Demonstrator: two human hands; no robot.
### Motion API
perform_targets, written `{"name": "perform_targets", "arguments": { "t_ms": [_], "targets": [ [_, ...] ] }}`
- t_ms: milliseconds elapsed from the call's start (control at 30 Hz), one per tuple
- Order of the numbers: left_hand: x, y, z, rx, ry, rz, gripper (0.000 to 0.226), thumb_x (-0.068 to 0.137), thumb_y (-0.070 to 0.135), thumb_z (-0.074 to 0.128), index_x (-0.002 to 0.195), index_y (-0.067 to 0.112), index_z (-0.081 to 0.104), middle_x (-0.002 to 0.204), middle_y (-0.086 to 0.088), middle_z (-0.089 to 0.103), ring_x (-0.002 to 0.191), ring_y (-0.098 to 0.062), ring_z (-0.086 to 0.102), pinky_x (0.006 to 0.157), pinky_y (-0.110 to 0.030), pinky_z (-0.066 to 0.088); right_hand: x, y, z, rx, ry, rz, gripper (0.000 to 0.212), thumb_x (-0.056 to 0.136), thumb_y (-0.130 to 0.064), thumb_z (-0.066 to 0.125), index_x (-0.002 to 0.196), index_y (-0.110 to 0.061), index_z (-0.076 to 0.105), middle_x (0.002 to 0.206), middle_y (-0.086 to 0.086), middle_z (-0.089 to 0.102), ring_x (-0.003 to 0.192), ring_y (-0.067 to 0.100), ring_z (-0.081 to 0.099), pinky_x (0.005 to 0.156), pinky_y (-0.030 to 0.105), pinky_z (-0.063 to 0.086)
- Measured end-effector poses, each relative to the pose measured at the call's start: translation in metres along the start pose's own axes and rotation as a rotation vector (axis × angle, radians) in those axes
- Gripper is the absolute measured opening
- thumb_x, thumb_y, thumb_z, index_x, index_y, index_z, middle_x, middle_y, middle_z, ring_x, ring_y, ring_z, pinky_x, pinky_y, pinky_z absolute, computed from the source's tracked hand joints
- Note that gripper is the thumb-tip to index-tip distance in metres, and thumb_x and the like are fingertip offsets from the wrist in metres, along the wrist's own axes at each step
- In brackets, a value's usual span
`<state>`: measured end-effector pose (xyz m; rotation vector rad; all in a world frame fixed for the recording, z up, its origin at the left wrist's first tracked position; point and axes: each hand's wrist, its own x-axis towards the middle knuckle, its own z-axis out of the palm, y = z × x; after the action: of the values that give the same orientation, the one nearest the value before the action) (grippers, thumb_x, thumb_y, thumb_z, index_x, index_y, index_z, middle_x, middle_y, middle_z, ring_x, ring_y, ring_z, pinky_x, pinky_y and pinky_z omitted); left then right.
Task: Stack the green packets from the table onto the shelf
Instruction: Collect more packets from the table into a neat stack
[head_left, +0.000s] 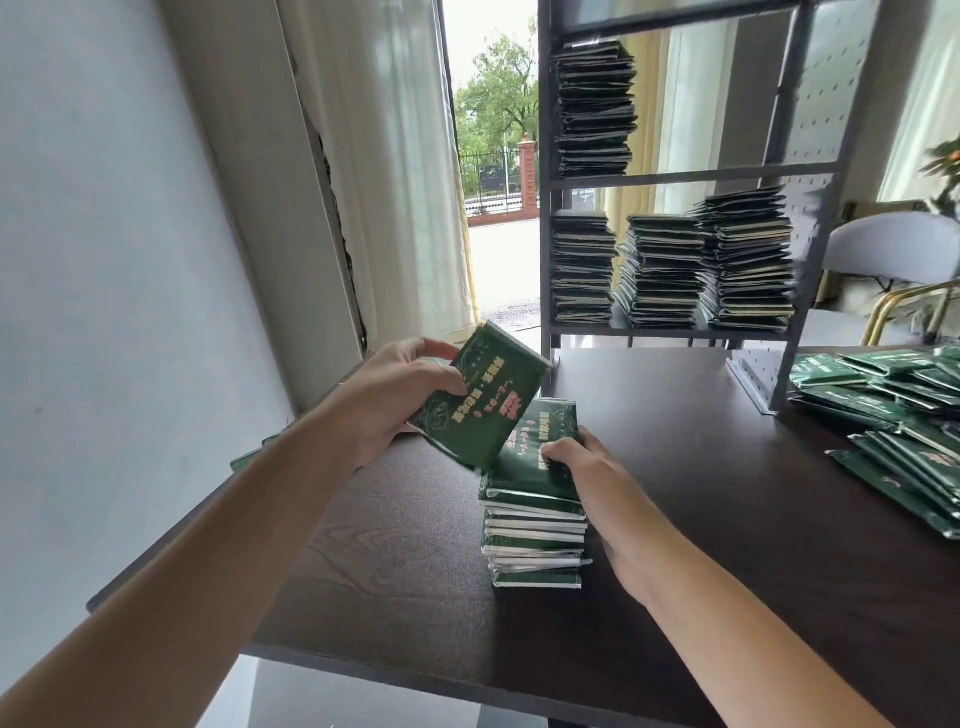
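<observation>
Dark wood-grain table (727, 519) carries everything. Grey metal shelf unit (675, 171) stands at its far edge; four stacks of packets already on it, one upper, three lower. Loose heap of flat green foil packets (893, 415) lies to the right, well apart from the hands. Squared pile of green packets (535, 535) stands mid-table, probably gathered for one carry. Right hand (587, 462) clasps the pile's top and side, likely steadying it. Left hand (395, 395) grips one tilted green packet (478, 400) just above the pile, seemingly to add it
</observation>
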<state>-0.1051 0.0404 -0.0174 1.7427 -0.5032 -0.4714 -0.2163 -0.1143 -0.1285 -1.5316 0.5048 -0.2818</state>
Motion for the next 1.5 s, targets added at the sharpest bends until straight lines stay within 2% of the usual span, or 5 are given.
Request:
{"name": "perform_targets", "arguments": {
  "t_ms": [200,467,800,1100,1500],
  "targets": [
    [-0.003,-0.002,0.007,0.548,0.095,0.333,0.025,0.091,0.002,0.055,0.089,0.024,0.066,0.071,0.01,0.069,0.062,-0.007,0.062,0.052,-0.018,0.046,-0.001,0.002,-0.004,0.052,-0.02,0.067,0.049,0.093,-0.06,0.039,0.121,-0.03,0.066,0.125,0.006,0.068,0.118,0.025,0.062,0.104,0.046,0.044],
    [0.005,-0.015,0.035,1.181,0.036,0.788,0.042,0.096,0.026,0.033,0.085,0.024,0.073,0.096,0.015,0.059,0.101,-0.011,0.059,0.107,-0.036,0.027,0.006,0.006,-0.004,0.041,-0.01,0.043,0.075,0.068,-0.069,0.049,0.134,-0.034,0.054,0.152,0.001,0.048,0.142,0.029,0.042,0.114,0.053,0.032],
    [0.008,-0.021,0.045,1.088,-0.07,0.673,0.027,0.102,0.035,0.055,0.126,0.039,0.065,0.148,0.007,0.046,0.137,-0.014,0.041,0.114,-0.04,0.034,0.008,0.008,-0.006,0.054,0.024,0.054,0.073,0.073,-0.065,0.049,0.143,-0.045,0.044,0.15,-0.004,0.048,0.138,0.025,0.046,0.116,0.057,0.033],
    [0.007,-0.022,0.041,1.067,-0.138,0.671,0.022,0.103,0.033,0.054,0.119,0.03,0.069,0.136,0.006,0.057,0.12,-0.013,0.056,0.106,-0.031,0.039,0.015,0.013,-0.006,0.038,0.001,0.041,0.09,0.055,-0.073,0.05,0.139,-0.039,0.048,0.151,-0.002,0.049,0.141,0.028,0.044,0.11,0.051,0.034],
    [0.002,0.001,0.019,1.084,-0.369,0.348,0.037,0.099,0.052,0.055,0.135,0.057,0.054,0.164,0.014,0.024,0.147,-0.014,0.027,0.121,-0.051,0.023,0.01,0.008,-0.01,0.023,0.025,0.04,0.057,0.098,-0.051,0.046,0.153,-0.043,0.033,0.157,-0.006,0.038,0.144,0.023,0.037,0.12,0.055,0.028]
  ]
}}
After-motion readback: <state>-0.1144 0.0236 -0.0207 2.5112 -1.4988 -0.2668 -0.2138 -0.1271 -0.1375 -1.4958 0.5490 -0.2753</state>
